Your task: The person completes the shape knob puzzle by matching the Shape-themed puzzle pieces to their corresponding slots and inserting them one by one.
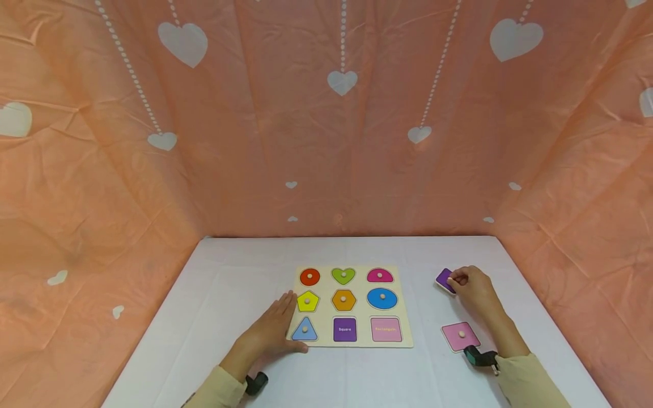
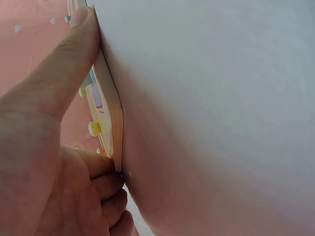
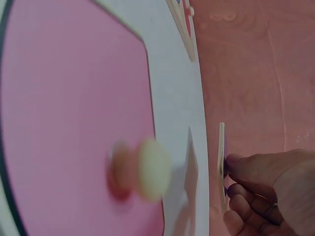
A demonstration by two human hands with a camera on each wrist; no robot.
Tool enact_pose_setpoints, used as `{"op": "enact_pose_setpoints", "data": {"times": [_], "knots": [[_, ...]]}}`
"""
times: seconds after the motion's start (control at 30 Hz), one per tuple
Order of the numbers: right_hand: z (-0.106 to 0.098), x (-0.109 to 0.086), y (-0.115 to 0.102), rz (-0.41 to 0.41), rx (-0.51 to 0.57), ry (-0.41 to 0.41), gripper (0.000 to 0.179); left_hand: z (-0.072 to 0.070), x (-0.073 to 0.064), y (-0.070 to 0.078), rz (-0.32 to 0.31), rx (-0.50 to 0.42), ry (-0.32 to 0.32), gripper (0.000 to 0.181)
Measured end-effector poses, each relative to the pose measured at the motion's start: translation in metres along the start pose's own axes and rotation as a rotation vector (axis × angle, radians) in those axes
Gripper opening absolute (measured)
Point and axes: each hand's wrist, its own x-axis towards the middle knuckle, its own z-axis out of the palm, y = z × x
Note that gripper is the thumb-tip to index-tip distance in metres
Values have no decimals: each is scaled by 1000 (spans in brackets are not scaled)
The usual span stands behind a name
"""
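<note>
A wooden shape puzzle board (image 1: 326,343) lies flat on the white table. My left hand (image 1: 272,328) rests at its lower left corner, fingers along the left side and thumb along the front edge; the left wrist view shows the thumb (image 2: 81,34) against the rim. To the right of the board, my right hand (image 1: 476,289) pinches a purple square puzzle piece (image 1: 445,280) by its top. That piece is tilted and, in the right wrist view, held above the table. A pink rectangle puzzle piece (image 1: 454,330) with a round knob lies below the right forearm.
Bare recesses on the board are labelled Square (image 1: 344,335) and Rectangle (image 1: 386,336). Several knobbed shapes fill the others, among them a blue triangle (image 1: 306,335) and a blue oval (image 1: 374,303). A pink cloth (image 1: 336,198) with hearts walls in the table.
</note>
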Motion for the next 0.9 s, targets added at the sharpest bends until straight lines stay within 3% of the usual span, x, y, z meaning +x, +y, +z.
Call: {"op": "enact_pose_setpoints", "data": {"times": [0.63, 0.9], "knots": [[27, -8, -32, -173, 21, 16, 8, 1, 0, -1, 7, 6, 0, 126], [39, -12, -46, -174, 24, -34, 10, 2, 1, -2, 12, 14, 4, 126]]}}
